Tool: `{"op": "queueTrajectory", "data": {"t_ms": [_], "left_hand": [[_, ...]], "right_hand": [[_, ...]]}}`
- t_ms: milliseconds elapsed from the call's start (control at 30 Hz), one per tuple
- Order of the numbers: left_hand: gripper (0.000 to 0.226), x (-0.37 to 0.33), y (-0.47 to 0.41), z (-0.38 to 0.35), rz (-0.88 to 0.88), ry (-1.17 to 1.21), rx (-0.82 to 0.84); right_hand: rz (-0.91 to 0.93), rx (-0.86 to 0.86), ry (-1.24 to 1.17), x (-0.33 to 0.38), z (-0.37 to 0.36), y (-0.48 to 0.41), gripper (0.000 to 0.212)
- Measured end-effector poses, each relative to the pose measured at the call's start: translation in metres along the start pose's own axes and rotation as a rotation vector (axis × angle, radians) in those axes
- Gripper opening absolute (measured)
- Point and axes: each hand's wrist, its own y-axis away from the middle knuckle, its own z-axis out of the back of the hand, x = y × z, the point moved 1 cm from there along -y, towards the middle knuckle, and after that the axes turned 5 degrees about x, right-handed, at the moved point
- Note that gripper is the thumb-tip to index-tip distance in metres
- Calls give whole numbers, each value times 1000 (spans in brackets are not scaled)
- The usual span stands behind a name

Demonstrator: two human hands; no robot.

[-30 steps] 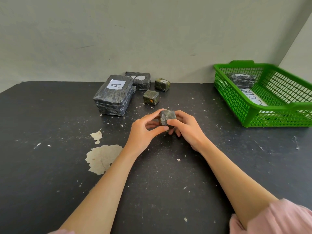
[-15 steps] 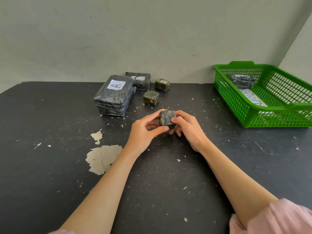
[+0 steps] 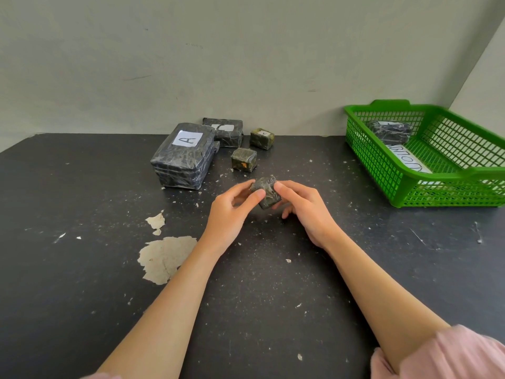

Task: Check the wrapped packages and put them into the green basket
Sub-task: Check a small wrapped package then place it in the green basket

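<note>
Black, scuffed table [image 3: 82, 269] against a pale wall [image 3: 246, 64]. At mid-table, small wrapped package [image 3: 269, 191], tilted, pinched from both sides by curled fingers [image 3: 257, 194] of left hand [image 3: 229, 217] and right hand [image 3: 306, 212]. Green basket [image 3: 377, 160] well off to the right, past the right hand, so likely a right-handed carry.

Black bench [image 3: 82, 269], matte and scuffed, flecked all over with pale chips and thin scratches. Toward the left front, a large patch [image 3: 164, 258] of worn-off coating, beige beneath, with two smaller flakes [image 3: 156, 221] just beyond. Behind, a plain grey-green wall [image 3: 246, 64], faintly marked, meeting the far edge of the bench. At right, a second wall [image 3: 489, 77], forming a corner. Soft, even light throughout.
</note>
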Motion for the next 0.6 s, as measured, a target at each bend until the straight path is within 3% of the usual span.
{"op": "queueTrajectory", "data": {"t_ms": [167,300,600], "left_hand": [[44,-1,4,-3,-83,-49,62],[44,-1,3,-2,-73,-45,93],[54,1,1,-2,-58,-62,173]], "right_hand": [[-20,-38,-44,-4,1,-2,25],[-27,-35,74,-1,-3,-1,29],[-42,-77,52,-1,-2,-1,26]]}}
